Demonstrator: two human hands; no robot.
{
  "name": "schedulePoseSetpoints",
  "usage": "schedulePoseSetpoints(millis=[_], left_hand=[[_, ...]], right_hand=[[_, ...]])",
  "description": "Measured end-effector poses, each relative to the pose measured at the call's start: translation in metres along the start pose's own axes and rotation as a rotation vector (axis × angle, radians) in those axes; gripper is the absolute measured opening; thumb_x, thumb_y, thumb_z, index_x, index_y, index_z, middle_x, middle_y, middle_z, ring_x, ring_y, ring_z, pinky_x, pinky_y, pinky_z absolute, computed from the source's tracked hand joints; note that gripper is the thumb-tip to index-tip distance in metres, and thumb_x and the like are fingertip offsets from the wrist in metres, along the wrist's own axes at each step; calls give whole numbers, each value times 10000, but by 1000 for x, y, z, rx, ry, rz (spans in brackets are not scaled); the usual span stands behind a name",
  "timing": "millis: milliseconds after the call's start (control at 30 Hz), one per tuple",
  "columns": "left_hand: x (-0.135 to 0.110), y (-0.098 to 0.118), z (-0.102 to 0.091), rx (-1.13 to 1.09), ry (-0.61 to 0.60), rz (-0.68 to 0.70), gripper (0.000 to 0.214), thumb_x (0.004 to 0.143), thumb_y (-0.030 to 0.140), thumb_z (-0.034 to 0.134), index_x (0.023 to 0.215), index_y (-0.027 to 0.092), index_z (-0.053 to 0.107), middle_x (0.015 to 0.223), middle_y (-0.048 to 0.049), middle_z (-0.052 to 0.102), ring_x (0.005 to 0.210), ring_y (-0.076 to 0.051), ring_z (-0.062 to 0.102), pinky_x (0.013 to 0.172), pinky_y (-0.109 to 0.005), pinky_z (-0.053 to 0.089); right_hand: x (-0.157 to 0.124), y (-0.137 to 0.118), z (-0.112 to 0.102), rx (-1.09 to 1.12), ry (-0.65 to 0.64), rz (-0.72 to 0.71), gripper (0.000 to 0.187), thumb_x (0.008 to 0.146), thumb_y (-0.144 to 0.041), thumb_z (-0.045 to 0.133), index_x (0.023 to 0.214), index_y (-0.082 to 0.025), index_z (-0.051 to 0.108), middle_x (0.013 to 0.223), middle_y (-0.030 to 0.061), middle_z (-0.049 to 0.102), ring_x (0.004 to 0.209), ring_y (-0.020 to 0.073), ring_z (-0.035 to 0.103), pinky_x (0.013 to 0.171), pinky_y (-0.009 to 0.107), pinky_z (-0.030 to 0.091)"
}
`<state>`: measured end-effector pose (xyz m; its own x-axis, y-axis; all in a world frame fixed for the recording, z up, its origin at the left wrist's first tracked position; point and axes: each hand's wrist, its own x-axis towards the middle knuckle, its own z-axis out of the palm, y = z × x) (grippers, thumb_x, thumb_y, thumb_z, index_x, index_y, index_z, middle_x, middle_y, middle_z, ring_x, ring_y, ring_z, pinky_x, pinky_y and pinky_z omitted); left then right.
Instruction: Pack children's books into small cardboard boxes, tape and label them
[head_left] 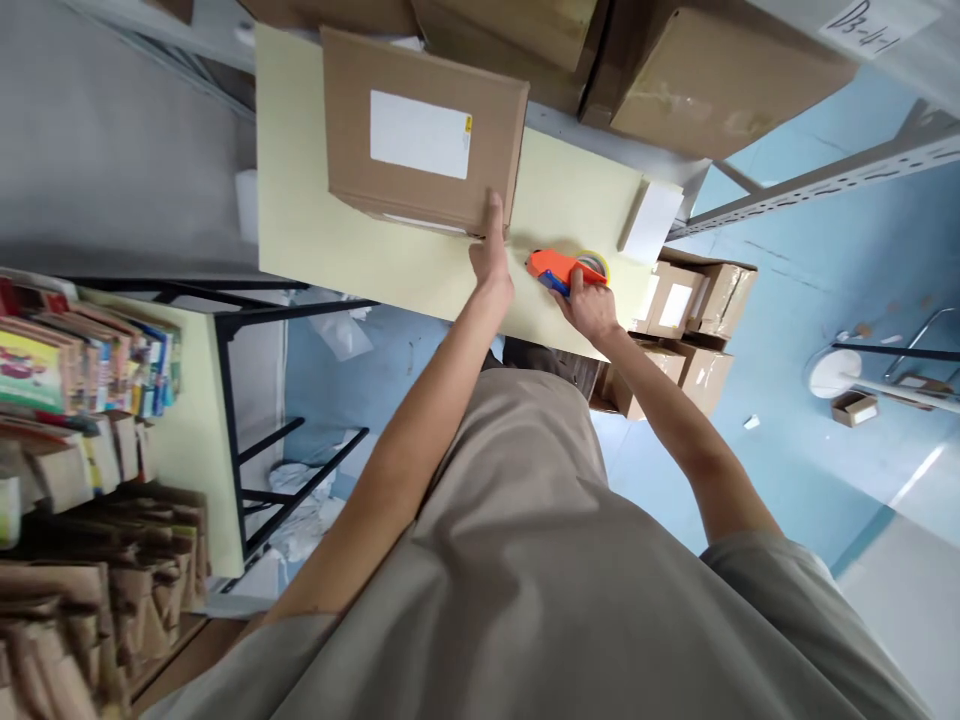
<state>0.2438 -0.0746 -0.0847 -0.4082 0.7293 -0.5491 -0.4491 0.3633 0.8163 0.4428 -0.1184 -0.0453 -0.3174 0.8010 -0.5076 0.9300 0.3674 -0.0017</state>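
Note:
A brown cardboard box with a white label on top lies on the pale yellow table. My left hand is at the box's near right corner, one digit stretched along the top and the others folded at the front edge, partly hidden. To the right, my right hand is closed around an orange and blue tape dispenser. A roll of tape sits in the dispenser, which is low over or resting on the table; I cannot tell which.
A white box rests at the table's right end. Large cartons line the back under a metal shelf frame. More cardboard boxes stand lower right. Left are books and a black-framed table.

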Motion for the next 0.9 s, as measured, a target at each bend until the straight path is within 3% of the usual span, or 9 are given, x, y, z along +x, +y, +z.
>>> schedulePoseSetpoints(millis=[67, 133, 300, 400, 467, 567, 700, 833, 900], left_hand=[[10, 18, 5, 2, 46, -88, 553, 1076, 667, 800, 1371, 201, 753, 1570, -116, 719, 1532, -318, 680, 1301, -456, 565], [14, 36, -6, 10, 77, -144, 464, 1083, 575, 826, 1368, 213, 770, 1553, -99, 752, 1525, -296, 694, 1298, -434, 573], [-6, 69, -80, 57, 15, -197, 482, 948, 452, 981, 1321, 196, 817, 1498, -132, 810, 1573, -321, 671, 1343, -467, 550], [-16, 84, -118, 101, 22, -153, 479, 887, 385, 1027, 1278, 182, 838, 1466, -141, 831, 1596, -324, 651, 1367, -447, 523], [-18, 89, -130, 119, 35, -111, 484, 890, 378, 1024, 1298, 194, 838, 1451, -130, 840, 1597, -310, 651, 1368, -439, 519], [-18, 87, -132, 122, 23, -73, 537, 901, 409, 1021, 1361, 213, 824, 1470, -131, 832, 1595, -305, 654, 1360, -455, 526], [-16, 83, -126, 132, 40, -89, 533, 908, 414, 1020, 1351, 191, 825, 1490, -160, 817, 1584, -321, 663, 1351, -475, 532], [-13, 84, -129, 143, 47, -123, 524, 882, 385, 1039, 1325, 194, 833, 1471, -152, 827, 1601, -328, 645, 1362, -482, 522], [-12, 86, -130, 146, 44, -134, 520, 870, 373, 1046, 1313, 199, 835, 1462, -143, 832, 1610, -332, 636, 1369, -484, 516]], right_hand=[[-2, -2, -6, 12, -15, -24, 704, 1238, -482, 192, 1554, 85, 465, 1060, 289, 802, 989, 380, 794, 859, 435, 599], [-3, -7, -11, 34, -44, -72, 688, 1244, -462, 206, 1563, 93, 457, 1135, 321, 807, 1048, 387, 803, 925, 447, 590], [3, -42, -21, 69, -132, -279, 671, 1246, -436, 277, 1638, 94, 404, 1330, 372, 780, 1231, 424, 791, 1075, 490, 535], [9, -72, -25, 85, -173, -389, 654, 1248, -420, 325, 1650, 89, 404, 1342, 370, 782, 1274, 416, 789, 1084, 475, 519], [11, -86, -26, 96, -182, -413, 633, 1251, -410, 339, 1646, 80, 414, 1335, 368, 787, 1270, 400, 797, 1072, 461, 519], [7, -93, -26, 114, -190, -418, 609, 1256, -423, 359, 1629, 52, 440, 1294, 345, 809, 1243, 381, 808, 1055, 442, 524], [-12, -72, -23, 123, -229, -379, 585, 1254, -441, 369, 1594, 22, 475, 1261, 332, 819, 1202, 374, 814, 1012, 423, 533], [-29, -11, -21, 84, -293, -216, 609, 1246, -442, 326, 1591, 42, 457, 1221, 351, 819, 1148, 400, 808, 977, 440, 537], [-24, 21, -24, 55, -256, -132, 674, 1245, -471, 275, 1619, 73, 413, 1175, 353, 818, 1104, 406, 802, 973, 456, 538]])
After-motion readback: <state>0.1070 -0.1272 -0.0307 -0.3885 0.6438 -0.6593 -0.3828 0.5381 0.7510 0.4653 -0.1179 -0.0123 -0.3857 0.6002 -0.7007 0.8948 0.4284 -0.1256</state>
